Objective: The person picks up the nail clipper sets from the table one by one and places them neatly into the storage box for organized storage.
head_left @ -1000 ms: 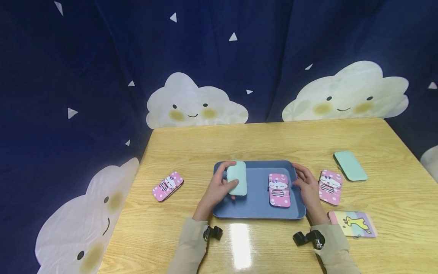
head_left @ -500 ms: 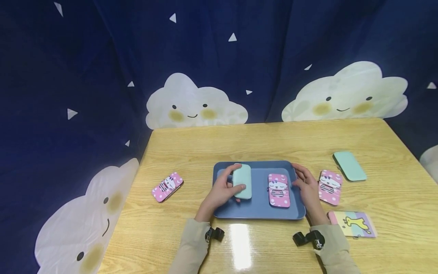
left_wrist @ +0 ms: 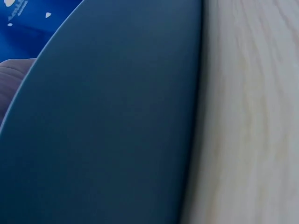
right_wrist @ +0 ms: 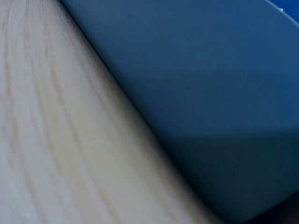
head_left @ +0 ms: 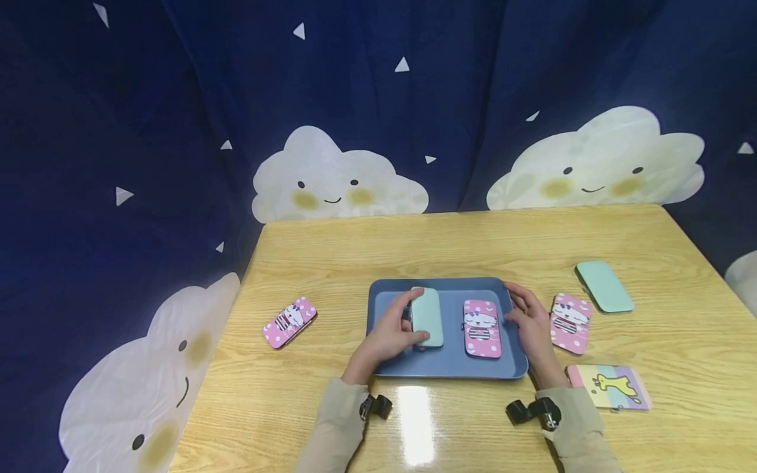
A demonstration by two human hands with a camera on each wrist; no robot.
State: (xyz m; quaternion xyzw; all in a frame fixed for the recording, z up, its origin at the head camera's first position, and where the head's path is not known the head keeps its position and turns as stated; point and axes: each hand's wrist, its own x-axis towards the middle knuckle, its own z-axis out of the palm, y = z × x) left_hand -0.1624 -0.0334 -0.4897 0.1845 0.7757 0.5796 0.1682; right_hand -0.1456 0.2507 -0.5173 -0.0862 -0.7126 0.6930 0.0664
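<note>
My left hand [head_left: 390, 337] grips a mint-green case [head_left: 428, 318] by its ends, thumb near and fingers far, in the left half of a blue tray [head_left: 452, 368]. Whether the case touches the tray floor I cannot tell. To its right in the tray lies a pink cat-print case [head_left: 481, 328]. My right hand [head_left: 532, 328] holds the tray's right rim, its thumb on the inner side. Both wrist views are filled mostly by the tray's outer wall [left_wrist: 117, 116]; in the right wrist view that wall [right_wrist: 201, 70] stands beside the wood.
On the wooden table [head_left: 355, 253], another pink cat-print case [head_left: 290, 322] lies left of the tray. To the right are a mint case [head_left: 605, 286], a pink cat case [head_left: 571, 323] and a striped giraffe case [head_left: 610, 387]. A dark blue cloud-print curtain [head_left: 455, 85] hangs behind.
My left hand has carried the mint case rightward and slightly toward me, further inside the tray. My right hand has stayed at the tray's right rim.
</note>
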